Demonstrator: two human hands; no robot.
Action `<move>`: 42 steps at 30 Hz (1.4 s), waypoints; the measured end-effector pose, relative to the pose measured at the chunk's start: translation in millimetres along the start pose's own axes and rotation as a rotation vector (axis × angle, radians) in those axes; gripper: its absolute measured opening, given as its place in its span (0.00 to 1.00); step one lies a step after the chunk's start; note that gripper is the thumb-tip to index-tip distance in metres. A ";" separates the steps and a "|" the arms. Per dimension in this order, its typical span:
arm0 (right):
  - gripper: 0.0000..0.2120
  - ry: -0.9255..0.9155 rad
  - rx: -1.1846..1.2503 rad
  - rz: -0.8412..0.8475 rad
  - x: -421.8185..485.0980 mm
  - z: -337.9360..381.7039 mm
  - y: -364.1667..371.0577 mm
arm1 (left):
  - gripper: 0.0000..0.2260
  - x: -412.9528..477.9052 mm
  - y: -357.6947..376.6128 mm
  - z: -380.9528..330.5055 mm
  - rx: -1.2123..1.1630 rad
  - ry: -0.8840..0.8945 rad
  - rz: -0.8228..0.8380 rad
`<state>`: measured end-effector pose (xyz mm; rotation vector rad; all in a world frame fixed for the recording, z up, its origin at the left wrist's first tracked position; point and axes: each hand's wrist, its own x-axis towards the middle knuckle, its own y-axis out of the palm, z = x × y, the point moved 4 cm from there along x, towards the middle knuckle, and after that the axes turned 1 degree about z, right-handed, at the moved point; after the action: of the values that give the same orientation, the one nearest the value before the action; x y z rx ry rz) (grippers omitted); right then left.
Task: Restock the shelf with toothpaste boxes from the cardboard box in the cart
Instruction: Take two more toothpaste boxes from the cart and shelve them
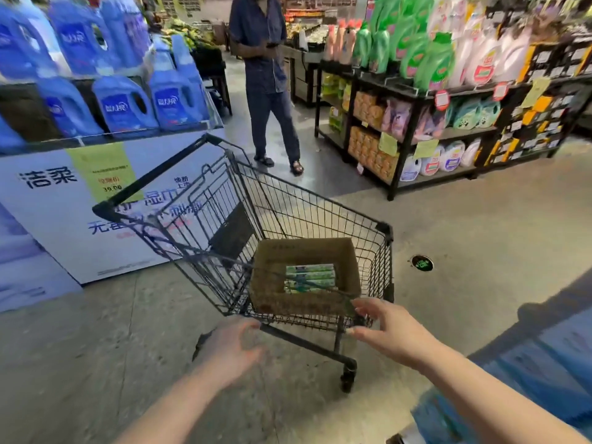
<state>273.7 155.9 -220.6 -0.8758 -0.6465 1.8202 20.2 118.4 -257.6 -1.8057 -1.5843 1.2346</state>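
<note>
A black wire shopping cart (320, 203) stands on the concrete floor in front of me. An open cardboard box (347, 267) sits in its basket, with a few green and white toothpaste boxes (309, 277) lying flat at the bottom. My left hand (230, 347) reaches toward the cart's near lower corner with fingers relaxed, holding nothing. My right hand (389, 328) is spread, its fingertips at the near rim of the cart just in front of the cardboard box. Both hands are blurred by motion.
A display of blue detergent jugs (125, 104) on a white printed base stands to the left. A black shelf unit (416, 123) with green and white bottles is at the right. A person in dark blue clothes (266, 75) stands beyond the cart.
</note>
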 end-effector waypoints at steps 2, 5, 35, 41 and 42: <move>0.26 0.010 0.009 0.035 30.7 -6.1 -11.4 | 0.21 27.7 -5.6 -9.1 0.004 0.009 -0.005; 0.20 0.028 0.041 0.063 71.2 -10.9 -22.4 | 0.20 62.8 -16.5 -20.7 0.012 0.019 -0.037; 0.24 0.314 -0.174 0.337 494.6 -124.9 37.9 | 0.21 478.0 -1.5 8.7 0.084 0.030 0.334; 0.25 0.313 -0.236 0.450 545.7 -176.5 94.0 | 0.22 520.4 48.1 26.7 0.048 -0.026 0.372; 0.25 0.306 -0.252 0.462 551.8 -183.3 102.7 | 0.21 525.4 55.2 30.0 0.036 -0.023 0.368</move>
<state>219.7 634.7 -561.8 -1.5404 -0.5102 1.9688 -2.3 592.7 -491.0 -2.1318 -1.2660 1.4347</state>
